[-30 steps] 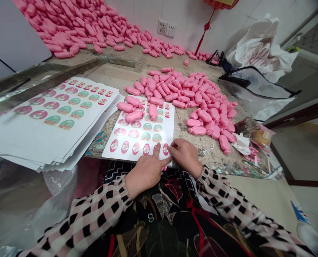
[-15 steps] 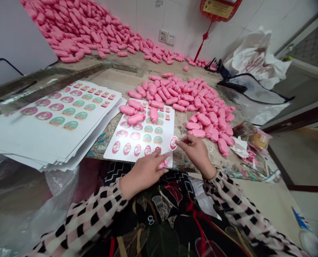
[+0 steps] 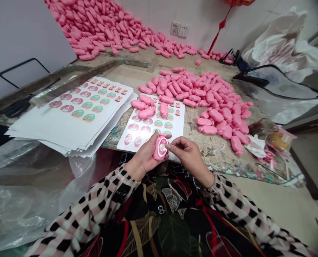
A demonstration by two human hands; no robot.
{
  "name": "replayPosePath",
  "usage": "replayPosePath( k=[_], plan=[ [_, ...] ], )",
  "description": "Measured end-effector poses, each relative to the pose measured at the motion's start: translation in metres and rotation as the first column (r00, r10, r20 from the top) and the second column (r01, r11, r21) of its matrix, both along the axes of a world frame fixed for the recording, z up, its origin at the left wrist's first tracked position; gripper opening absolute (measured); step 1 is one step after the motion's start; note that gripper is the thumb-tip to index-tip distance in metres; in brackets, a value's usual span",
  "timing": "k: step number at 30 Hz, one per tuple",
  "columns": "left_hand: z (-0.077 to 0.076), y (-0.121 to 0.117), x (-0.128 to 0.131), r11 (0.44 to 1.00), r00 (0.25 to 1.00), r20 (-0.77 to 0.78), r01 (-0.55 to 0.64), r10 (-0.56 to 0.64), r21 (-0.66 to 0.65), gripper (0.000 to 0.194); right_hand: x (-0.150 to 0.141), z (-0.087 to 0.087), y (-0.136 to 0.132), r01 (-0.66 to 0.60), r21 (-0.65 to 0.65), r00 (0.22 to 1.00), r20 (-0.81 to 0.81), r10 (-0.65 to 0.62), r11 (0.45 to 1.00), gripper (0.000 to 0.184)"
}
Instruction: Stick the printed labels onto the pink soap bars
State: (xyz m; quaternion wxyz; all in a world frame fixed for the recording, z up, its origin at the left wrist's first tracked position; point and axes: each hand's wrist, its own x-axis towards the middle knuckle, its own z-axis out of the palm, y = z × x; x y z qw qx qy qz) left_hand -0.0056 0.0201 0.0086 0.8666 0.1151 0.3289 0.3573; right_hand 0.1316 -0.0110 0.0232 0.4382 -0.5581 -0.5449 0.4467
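In my left hand (image 3: 144, 159) lies a small pink plastic bottle (image 3: 156, 155), its neck pointing away from me and the fingers wrapped round it. An oval pink-and-white sticker (image 3: 162, 147) lies against the bottle's front face. The thumb and forefinger of my right hand (image 3: 189, 157) are closed at the sticker's right edge. Just beyond both hands is a sheet of stickers (image 3: 153, 125), with oval and dome-shaped labels in pink and green. Several pink bottles (image 3: 147, 113) rest on that sheet's far part.
A thick stack of sticker sheets (image 3: 67, 121) stands on the left. Behind my hands spreads a heap of pink bottles (image 3: 201, 89), with a larger pile (image 3: 100, 28) against the wall. Clear plastic (image 3: 35, 192) hangs at left; a snack packet (image 3: 281, 140) sits on the right.
My left hand has turned over and lifted the bottle off the sheet. My right hand has brought the sticker left, from beside the sheet onto the bottle. The view has shifted slightly.
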Motion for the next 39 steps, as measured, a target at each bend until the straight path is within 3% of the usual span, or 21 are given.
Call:
replayPosePath(
  k=[12,18,20,22,24,25,26,28,30,32,34,37,39],
  plan=[
    [-0.006,-0.001,0.001,0.999,1.0,0.028,0.001,-0.002,0.037,0.046,0.0,-0.009,0.001,-0.028,-0.029,1.0,0.006,0.029,0.999,0.024],
    [-0.005,-0.001,0.002,0.999,1.0,0.029,-0.005,0.004,0.048,0.045,-0.001,-0.014,-0.004,-0.02,0.044,0.978,0.206,0.01,0.999,0.028],
    [-0.003,-0.002,0.002,0.999,0.999,0.006,-0.032,0.032,0.04,0.044,-0.001,-0.01,-0.008,-0.043,0.153,0.909,0.416,-0.025,0.987,0.028],
    [0.0,-0.003,0.002,0.997,0.998,-0.02,-0.057,0.058,0.046,0.044,0.001,-0.005,-0.011,-0.106,0.257,0.767,0.636,-0.086,0.961,0.028],
    [0.002,-0.004,0.002,0.996,0.998,-0.045,-0.048,0.051,0.069,0.044,0.004,-0.001,-0.011,-0.134,0.291,0.654,0.744,-0.136,0.947,0.03],
    [0.002,-0.005,0.002,0.996,0.997,-0.064,-0.04,0.046,0.084,0.044,0.006,0.0,-0.009,-0.113,0.285,0.651,0.745,-0.146,0.952,0.031],
    [0.003,-0.005,0.003,0.994,0.995,-0.09,-0.036,0.045,0.098,0.043,0.007,0.0,-0.007,-0.069,0.261,0.686,0.713,-0.144,0.963,0.032],
    [0.004,-0.008,0.006,0.99,0.985,-0.159,-0.039,0.061,0.136,0.043,0.007,-0.003,-0.001,0.028,0.144,0.837,0.538,-0.102,0.989,0.034],
    [0.006,-0.011,0.008,0.982,0.972,-0.219,-0.04,0.081,0.183,0.045,0.002,-0.007,0.005,0.043,-0.054,0.979,0.202,-0.031,0.998,0.039],
    [0.009,-0.014,0.009,0.972,0.963,-0.26,-0.002,0.065,0.235,0.047,-0.005,-0.012,0.007,-0.045,-0.217,0.986,-0.164,0.009,0.975,0.038],
    [0.011,-0.018,0.008,0.955,0.956,-0.292,0.073,0.015,0.287,0.042,-0.011,-0.016,0.005,-0.109,-0.275,0.924,-0.381,-0.004,0.955,0.036],
    [0.015,-0.023,0.0,0.914,0.941,-0.33,0.195,-0.072,0.355,0.035,-0.01,-0.021,0.003,-0.134,-0.251,0.906,-0.423,0.015,0.959,0.033],
    [0.02,-0.028,-0.011,0.9,0.929,-0.359,0.231,-0.091,0.369,0.034,0.001,-0.023,0.006,-0.164,-0.213,0.952,-0.29,0.098,0.963,0.03]
  ],
)
